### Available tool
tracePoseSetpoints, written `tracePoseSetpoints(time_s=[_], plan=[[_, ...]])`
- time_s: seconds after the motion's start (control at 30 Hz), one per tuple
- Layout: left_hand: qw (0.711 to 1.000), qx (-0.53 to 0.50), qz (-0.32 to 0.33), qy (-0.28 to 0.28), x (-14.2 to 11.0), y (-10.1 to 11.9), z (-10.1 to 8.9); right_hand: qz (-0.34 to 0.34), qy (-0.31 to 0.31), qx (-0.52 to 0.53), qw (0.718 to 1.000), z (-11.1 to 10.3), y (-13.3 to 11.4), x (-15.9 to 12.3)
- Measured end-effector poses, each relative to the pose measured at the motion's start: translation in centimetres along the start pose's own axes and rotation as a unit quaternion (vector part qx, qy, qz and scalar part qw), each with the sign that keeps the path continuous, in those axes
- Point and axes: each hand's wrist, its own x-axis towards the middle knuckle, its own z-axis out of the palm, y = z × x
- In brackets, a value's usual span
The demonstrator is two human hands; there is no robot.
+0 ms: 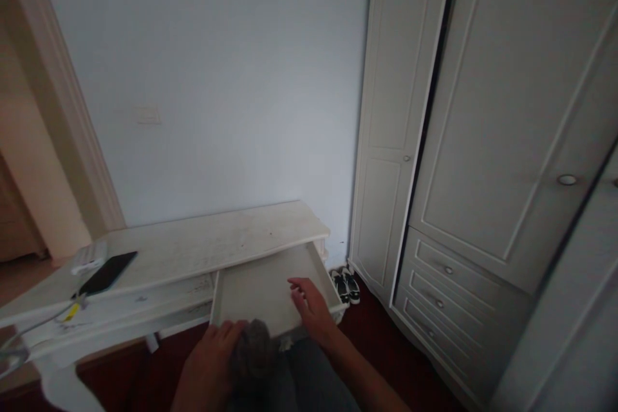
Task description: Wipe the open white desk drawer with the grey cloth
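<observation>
A white drawer (pixel 255 290) is pulled out from the right end of a white table (pixel 207 241), and its bottom shows bare. At the drawer's front left, my left hand (pixel 217 347) is closed round a dark grey, crumpled bundle that looks like cloth (pixel 255 347). My right hand (pixel 309 309) is over the drawer's right side, with its fingers bent and apart and nothing in them. Whether the left hand also touches the drawer front, I cannot tell.
On the tabletop's left lie a dark tablet-like slab (pixel 107 273), a white box-shaped thing (pixel 89 256) and a grey cable (pixel 43 325) with a yellow tag. Black-and-white shoes (pixel 346 286) stand on the dark red floor. A white wardrobe (pixel 470 109) fills the right.
</observation>
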Motion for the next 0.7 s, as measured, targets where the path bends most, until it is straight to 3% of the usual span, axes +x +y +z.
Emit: tracePoseSetpoints(time_s=[0.07, 0.13, 0.23, 0.4, 0.57, 0.63, 0.7], plan=[[0.999, 0.047, 0.012, 0.018, 0.9, 4.2, 0.5, -0.063, -0.04, 0.018, 0.997, 1.2, -2.7, 0.4], [0.998, 0.018, 0.05, 0.015, 2.3, 7.6, 1.0, -0.087, -0.099, -0.024, 0.991, 2.2, -4.3, 0.7], [0.995, -0.026, 0.087, 0.036, 4.4, 9.6, 1.8, -0.063, -0.141, -0.096, 0.983, 2.3, -4.1, 0.9], [0.984, -0.1, 0.114, 0.096, 6.9, 7.5, 4.3, -0.062, -0.154, -0.13, 0.977, 0.5, -2.2, -0.1], [0.977, -0.092, 0.13, 0.14, 7.6, 3.8, 8.1, -0.144, -0.194, -0.15, 0.959, 0.4, -4.1, -0.6], [0.983, -0.085, 0.12, 0.114, 7.4, 1.8, 8.2, -0.18, -0.21, -0.147, 0.95, 1.2, -4.5, -0.3], [0.989, -0.086, 0.108, 0.055, 6.8, -0.2, 7.1, -0.191, -0.217, -0.161, 0.944, 2.3, -4.1, 0.0]])
